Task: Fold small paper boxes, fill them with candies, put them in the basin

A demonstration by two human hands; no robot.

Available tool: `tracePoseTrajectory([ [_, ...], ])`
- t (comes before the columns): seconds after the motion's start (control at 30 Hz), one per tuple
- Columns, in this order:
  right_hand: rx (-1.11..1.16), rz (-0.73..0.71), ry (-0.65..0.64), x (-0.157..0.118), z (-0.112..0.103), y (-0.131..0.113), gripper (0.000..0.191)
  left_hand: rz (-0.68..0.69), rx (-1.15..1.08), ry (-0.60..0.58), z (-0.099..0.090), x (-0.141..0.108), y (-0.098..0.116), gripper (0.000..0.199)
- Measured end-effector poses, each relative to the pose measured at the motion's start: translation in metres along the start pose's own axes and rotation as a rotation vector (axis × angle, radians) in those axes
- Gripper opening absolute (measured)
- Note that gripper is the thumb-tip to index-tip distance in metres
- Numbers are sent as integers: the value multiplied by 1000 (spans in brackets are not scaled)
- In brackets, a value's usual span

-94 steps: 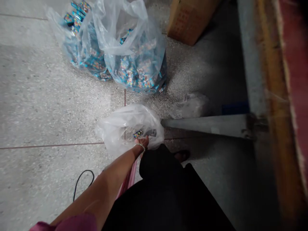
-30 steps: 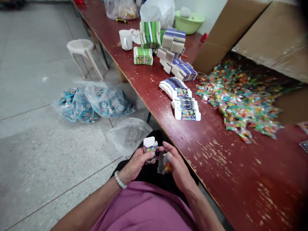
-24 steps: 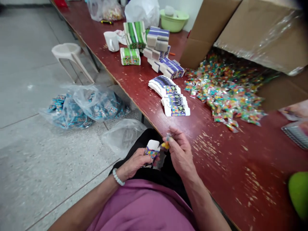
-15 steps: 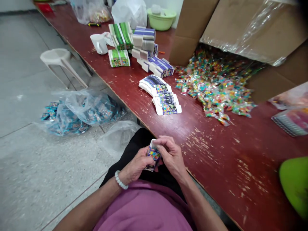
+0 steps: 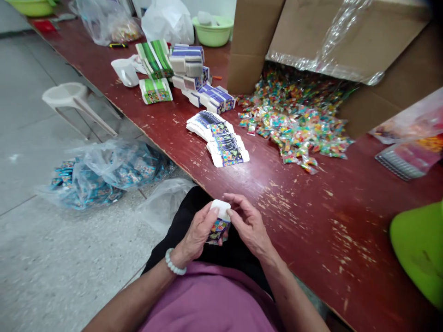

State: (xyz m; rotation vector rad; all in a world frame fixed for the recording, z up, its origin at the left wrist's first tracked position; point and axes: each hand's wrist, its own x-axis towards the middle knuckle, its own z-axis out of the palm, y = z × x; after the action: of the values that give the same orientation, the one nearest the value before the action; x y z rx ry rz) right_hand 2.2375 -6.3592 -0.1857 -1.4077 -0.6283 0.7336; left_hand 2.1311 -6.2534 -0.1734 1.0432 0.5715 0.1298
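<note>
My left hand (image 5: 198, 230) is closed round a small printed carton (image 5: 218, 228), purple with bright pictures, held above my lap. The thumb presses on its front near the white end flap (image 5: 220, 208), which stands up at the top. My right hand (image 5: 248, 223) is at the carton's right side, its thumb against the flap's edge and its index finger lifted and bent. What lies inside the carton is hidden. On the table beyond, flat unfolded cartons (image 5: 226, 150) of the same print lie in an overlapping fan.
Wrapped colourful candies (image 5: 301, 133) spill from a cardboard box (image 5: 251, 44) on the red table (image 5: 277, 240). Bundled purple cartons (image 5: 218, 97), bundled green cartons (image 5: 155, 91) and a white mug (image 5: 125, 73) stand farther back. Bags of blue packets (image 5: 100, 180) and a stool (image 5: 67, 94) are left.
The carton's white flap now faces me upright, where my right fingers covered it before. My right fingers have spread a little. The whole view has shifted slightly to the right.
</note>
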Motion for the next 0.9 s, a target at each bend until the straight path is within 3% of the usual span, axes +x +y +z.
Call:
tracePoseTrajectory([
  [0.13, -146, -49, 9, 0, -1, -1, 22, -57, -10, -9, 1, 2, -2, 47],
  [0.23, -10, 44, 26, 2, -2, 1, 17, -88, -41, -1, -1, 4, -3, 51],
  [0.37, 256, 140, 10, 5, -4, 1, 28, -119, -116, 20, -2, 4, -3, 53],
  [0.6, 188, 222, -78, 3, -3, -1, 25, -40, -2, -30, 5, 5, -8, 47],
  [0.67, 83, 144, -9, 2, -3, 1, 22, -84, -81, -47, 7, 6, -8, 47],
  [0.8, -284, -261, 14, -1, -4, 3, 15, -277, -278, -42, 9, 8, -4, 57],
  [0.83, -330, -311, -15, -2, -4, 2, 16, -301, -308, -34, 9, 8, -3, 59],
  [0.9, -278, -245, -44, -3, -4, 1, 17, -286, -316, -16, 8, 10, -2, 61],
])
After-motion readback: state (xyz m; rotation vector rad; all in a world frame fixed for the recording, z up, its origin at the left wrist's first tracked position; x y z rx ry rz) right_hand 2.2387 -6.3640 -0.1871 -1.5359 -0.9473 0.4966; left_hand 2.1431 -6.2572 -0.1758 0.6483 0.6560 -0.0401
